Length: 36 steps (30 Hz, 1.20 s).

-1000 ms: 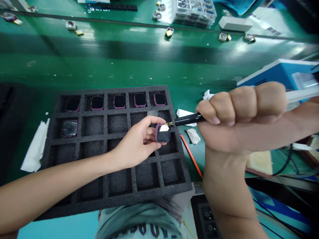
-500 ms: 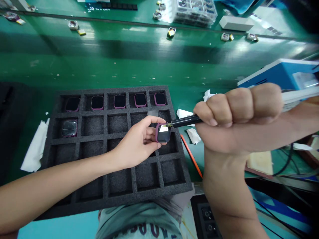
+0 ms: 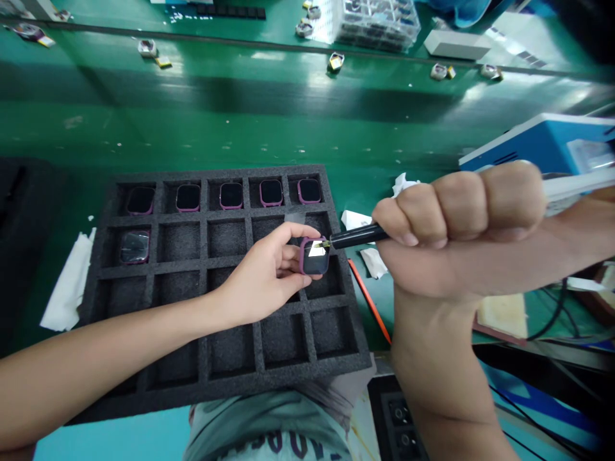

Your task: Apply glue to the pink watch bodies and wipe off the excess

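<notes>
A smartwatch with a purple case and dark glossy screen point(image 3: 314, 259) is gripped at its edges by the fingers and thumb of my left hand point(image 3: 269, 272), above the right side of a dark foam tray point(image 3: 230, 378). My right hand point(image 3: 461, 211) is closed in a fist around a black pen-like tool point(image 3: 355, 235) with a thin yellowish tip. That tip is at the upper right of the watch screen; I cannot tell whether it touches. Several purple watches, one of them a watch with a shiny film-like face point(image 3: 135, 247), lie in the tray's back compartments.
An orange stick point(image 3: 369, 301) and crumpled white tissue point(image 3: 373, 262) lie right of the tray. White paper point(image 3: 70, 282) is on its left. A blue box point(image 3: 533, 142) stands at the right, near a yellowish sponge point(image 3: 502, 314). A clear parts case point(image 3: 377, 25) sits at the back.
The view has shifted very slightly. Both hands keep nearly the same pose, and the tool's tip sits a touch lower against the watch screen.
</notes>
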Available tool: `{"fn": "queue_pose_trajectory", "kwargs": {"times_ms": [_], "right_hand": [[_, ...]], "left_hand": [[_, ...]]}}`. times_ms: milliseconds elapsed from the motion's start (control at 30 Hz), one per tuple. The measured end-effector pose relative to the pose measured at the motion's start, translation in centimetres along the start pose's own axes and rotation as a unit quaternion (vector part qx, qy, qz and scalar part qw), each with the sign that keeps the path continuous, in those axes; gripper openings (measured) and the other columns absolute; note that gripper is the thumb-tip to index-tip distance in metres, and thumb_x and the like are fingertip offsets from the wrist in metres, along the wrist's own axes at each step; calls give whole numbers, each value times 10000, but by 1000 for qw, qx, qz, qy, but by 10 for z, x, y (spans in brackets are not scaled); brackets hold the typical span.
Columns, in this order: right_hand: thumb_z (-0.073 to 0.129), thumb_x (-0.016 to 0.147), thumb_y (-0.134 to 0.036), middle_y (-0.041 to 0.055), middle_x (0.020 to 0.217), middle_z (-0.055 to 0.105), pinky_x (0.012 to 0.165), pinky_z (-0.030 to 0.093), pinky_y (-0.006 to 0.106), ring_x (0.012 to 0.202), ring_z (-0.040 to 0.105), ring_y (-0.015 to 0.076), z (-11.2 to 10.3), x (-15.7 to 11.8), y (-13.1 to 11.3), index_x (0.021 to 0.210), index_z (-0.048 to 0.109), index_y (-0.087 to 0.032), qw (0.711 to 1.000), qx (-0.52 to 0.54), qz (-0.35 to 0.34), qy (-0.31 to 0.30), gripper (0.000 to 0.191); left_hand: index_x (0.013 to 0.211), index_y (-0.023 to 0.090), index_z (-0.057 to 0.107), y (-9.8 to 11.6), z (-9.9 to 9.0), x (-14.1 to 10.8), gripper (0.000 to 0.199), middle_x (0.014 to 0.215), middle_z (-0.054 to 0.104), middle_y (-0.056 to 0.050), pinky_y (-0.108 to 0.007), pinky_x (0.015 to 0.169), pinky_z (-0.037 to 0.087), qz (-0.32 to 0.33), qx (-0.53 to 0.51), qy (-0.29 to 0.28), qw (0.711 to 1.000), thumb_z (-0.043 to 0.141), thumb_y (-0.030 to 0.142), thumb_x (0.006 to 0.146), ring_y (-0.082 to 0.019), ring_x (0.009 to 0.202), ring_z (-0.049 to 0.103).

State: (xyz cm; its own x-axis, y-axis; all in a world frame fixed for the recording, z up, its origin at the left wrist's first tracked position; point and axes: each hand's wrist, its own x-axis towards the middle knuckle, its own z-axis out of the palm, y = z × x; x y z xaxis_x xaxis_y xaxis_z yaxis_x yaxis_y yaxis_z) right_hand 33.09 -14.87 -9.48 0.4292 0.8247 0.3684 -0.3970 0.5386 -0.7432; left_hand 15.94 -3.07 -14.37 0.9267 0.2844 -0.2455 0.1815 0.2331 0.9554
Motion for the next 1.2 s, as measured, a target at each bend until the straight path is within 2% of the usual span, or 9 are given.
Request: {"fn": "queue_pose_trajectory", "kwargs": {"times_ms": [533,1200], "right_hand": [[832,806,-438,-51,469,28,466,155,335,431,74,83,5,1,0,516,80,-187,1000,-24,-11,13,845],[798,844,-422,-51,483,43,484,188,322,447,99,98,0,-1,0,540,122,-186,1000,-1,13,-6,778]], "left_hand": [[1200,201,515,1,0,0,501,934,735,-17,-304,827,553,-1,-4,1,1000,671,-24,780,-174,923,765],[1199,202,522,2,1,1,512,917,716,-9,-299,822,557,-9,-19,10,1000,670,-39,773,-175,919,762]]}}
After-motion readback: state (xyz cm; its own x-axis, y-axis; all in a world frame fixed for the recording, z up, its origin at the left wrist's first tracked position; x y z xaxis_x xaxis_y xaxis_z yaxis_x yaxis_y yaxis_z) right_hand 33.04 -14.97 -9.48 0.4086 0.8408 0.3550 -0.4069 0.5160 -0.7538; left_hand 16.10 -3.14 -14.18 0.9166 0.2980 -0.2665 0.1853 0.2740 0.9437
